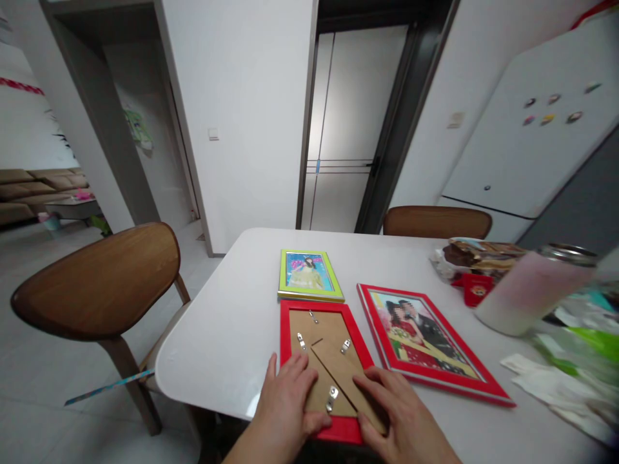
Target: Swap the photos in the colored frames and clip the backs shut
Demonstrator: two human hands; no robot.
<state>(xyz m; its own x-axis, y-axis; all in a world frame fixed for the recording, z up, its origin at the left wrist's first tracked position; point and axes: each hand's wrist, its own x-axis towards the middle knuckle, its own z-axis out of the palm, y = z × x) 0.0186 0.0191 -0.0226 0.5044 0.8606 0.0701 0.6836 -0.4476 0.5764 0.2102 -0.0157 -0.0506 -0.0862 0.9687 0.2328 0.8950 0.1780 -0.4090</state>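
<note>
A red picture frame (286, 328) lies face down at the table's front edge, its brown backing board (329, 354) showing with metal clips and a slanting dark slit. My left hand (290, 399) rests on the frame's lower left, fingers apart, the thumb near its bottom edge. On the lower right, my right hand (396, 412) touches the backing and the frame's side, fingers bent and slightly spread. Behind it lies a green frame (285, 294) with a picture of a figure in a yellow dress. Another red frame (464, 386) with a photo of a couple lies face up at the right.
The white table (217, 341) also holds a pink and white tumbler (532, 293), packaged items (483, 254), a white cloth or tissue (556, 386) and green plastic wrapping at the right. Brown chairs stand at the left (101, 280) and behind the table (438, 221).
</note>
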